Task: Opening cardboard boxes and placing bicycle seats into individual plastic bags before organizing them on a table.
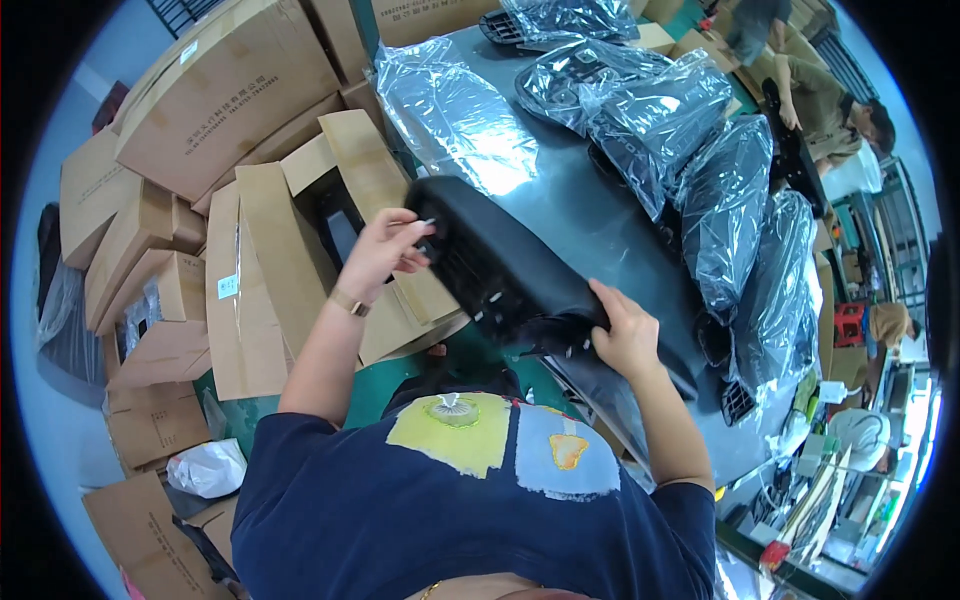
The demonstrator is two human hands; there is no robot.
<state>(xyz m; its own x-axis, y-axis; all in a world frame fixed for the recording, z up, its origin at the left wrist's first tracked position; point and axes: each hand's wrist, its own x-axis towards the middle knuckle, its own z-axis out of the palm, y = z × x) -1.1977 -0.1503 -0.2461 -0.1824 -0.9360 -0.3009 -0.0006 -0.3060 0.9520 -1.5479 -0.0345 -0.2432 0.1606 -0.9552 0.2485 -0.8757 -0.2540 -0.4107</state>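
Between my hands is a long black moulded plastic panel (515, 245), tilted, its smooth side up and its ribbed underside with small light clips turned toward me. My left hand (385, 250) is closed at its left end, thumb and fingers near a small whitish clip. At the other end my right hand (628, 328) grips the edge, thumb on top. Just left of the panel stands an open cardboard box (265, 285) with a dark piece inside. To the right, several similar black parts in clear plastic bags (725, 215) lie on the grey table (575, 225).
Stacked cardboard cartons (225, 95) rise at the far left. A loose clear plastic bag (455, 110) lies at the table's left edge. A white bag (207, 468) rests among boxes at lower left. Another person (820, 110) handles a black part at far right, near a red stool (850, 323).
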